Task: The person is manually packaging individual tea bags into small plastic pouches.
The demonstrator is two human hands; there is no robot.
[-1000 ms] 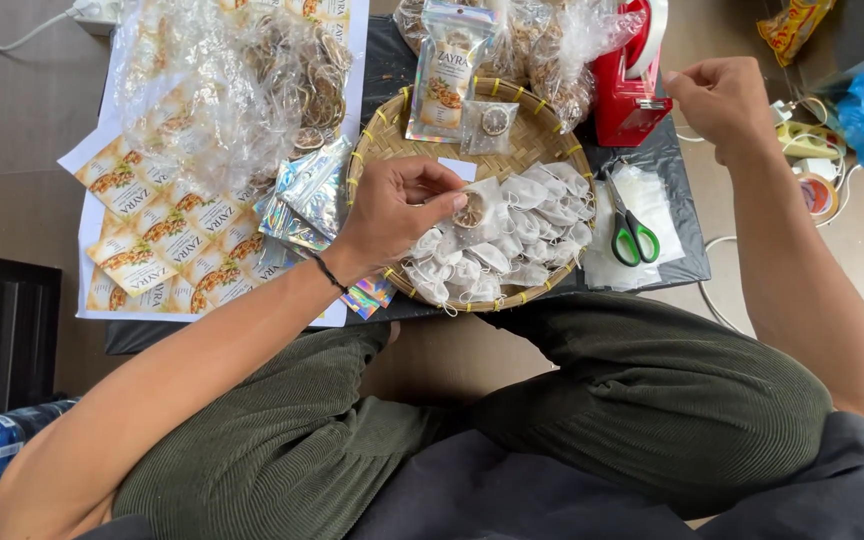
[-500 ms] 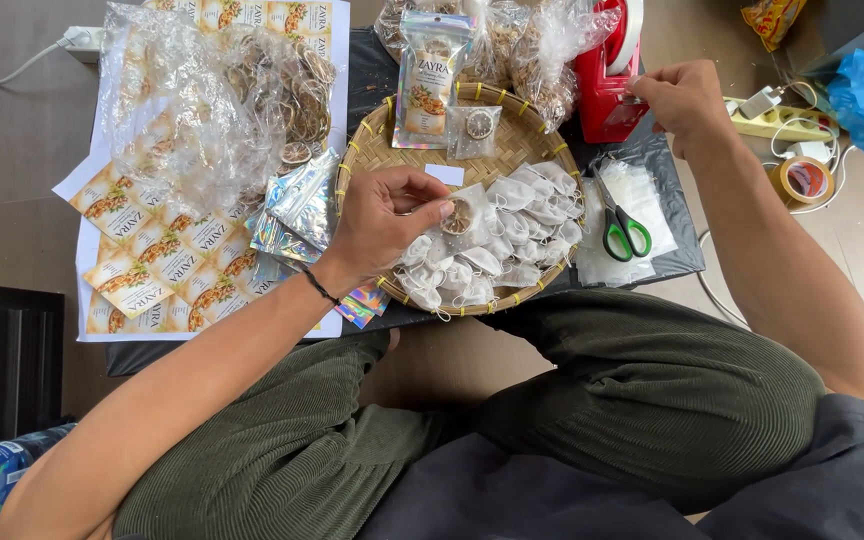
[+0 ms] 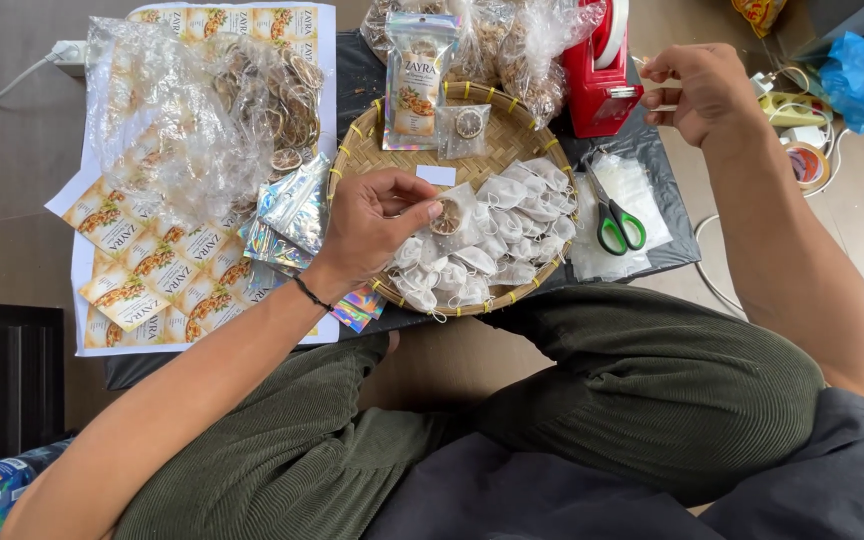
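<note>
Since a moment ago your right hand stays at the red tape dispenser, grip pinching tape; your left hand pinches a sachet over the woven tray.

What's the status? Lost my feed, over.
Left hand pinching a small sachet over the woven tray. Right hand pulling tape at the red dispenser. Nothing blocking.

Both forearms are bare, with no sleeves in sight. The left hand has a thin black cord bracelet around its wrist; the right hand wears nothing. The legs are in olive-green ribbed trousers, and a dark grey-blue shirt covers the lap.
</note>
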